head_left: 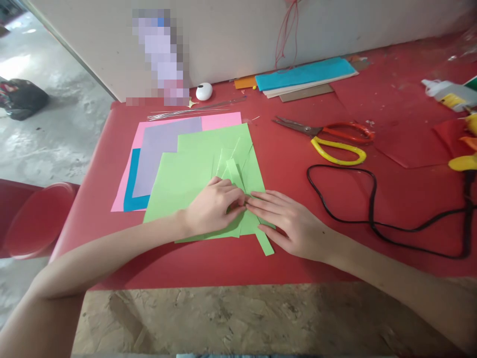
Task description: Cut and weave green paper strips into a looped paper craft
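My left hand [214, 206] rests on a green paper sheet [186, 174], with its fingers curled and pinching thin green paper strips [234, 171] at their lower ends. My right hand [288, 221] lies mostly flat beside it, fingertips pressed on the same strips where they meet my left fingers. One strip end [265, 243] sticks out below my right hand. Under the green sheet lies a stack of lilac [160, 144], blue [132, 191] and pink paper [223, 120].
Red-and-yellow handled scissors [335, 139] lie to the right, with a black cable [372, 199] looping in front of them. Coloured sheets [305, 74] and a white oval object [203, 91] sit by the wall, a glue bottle [449, 94] far right, a red stool [35, 219] left.
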### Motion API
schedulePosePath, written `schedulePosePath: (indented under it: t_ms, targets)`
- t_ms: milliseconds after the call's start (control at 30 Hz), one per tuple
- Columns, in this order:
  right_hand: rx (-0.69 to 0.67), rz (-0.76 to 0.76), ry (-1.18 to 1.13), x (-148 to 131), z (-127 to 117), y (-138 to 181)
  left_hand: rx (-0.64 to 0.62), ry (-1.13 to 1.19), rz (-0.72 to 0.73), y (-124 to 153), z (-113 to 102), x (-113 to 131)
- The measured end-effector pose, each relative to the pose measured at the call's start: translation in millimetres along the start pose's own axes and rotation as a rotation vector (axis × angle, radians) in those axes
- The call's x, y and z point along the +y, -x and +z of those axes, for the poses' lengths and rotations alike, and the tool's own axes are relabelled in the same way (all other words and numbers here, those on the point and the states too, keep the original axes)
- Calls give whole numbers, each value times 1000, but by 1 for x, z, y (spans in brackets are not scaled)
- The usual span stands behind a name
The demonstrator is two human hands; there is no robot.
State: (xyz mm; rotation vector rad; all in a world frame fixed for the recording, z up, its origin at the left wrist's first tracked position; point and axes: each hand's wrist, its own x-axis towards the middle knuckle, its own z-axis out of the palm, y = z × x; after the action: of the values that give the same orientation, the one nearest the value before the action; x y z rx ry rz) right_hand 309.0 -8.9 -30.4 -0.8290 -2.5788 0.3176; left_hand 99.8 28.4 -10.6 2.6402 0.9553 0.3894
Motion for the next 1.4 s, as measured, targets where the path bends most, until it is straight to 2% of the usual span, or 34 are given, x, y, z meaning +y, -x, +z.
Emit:
schedulePosePath:
  t_ms: [267, 500, 767, 967, 1200, 1400]
  targets:
    - [12, 9, 73, 0, 3, 0, -39, 20, -70, -1, -2, 2]
    - [22, 14, 71, 0, 3, -1, -135, 1, -170, -5, -5, 11]
    - [12, 18, 54, 0, 2, -2, -201, 54, -95, 2, -3, 24]
    - [16, 25, 51, -1, 2, 0, -61, 32, -161, 0, -1, 15]
    - [-4, 43, 22, -2, 1, -2, -145, 48, -83, 3, 1, 23]
    - [-11, 45, -25, -2, 0, -1, -122, 7, -29, 9, 4, 33]
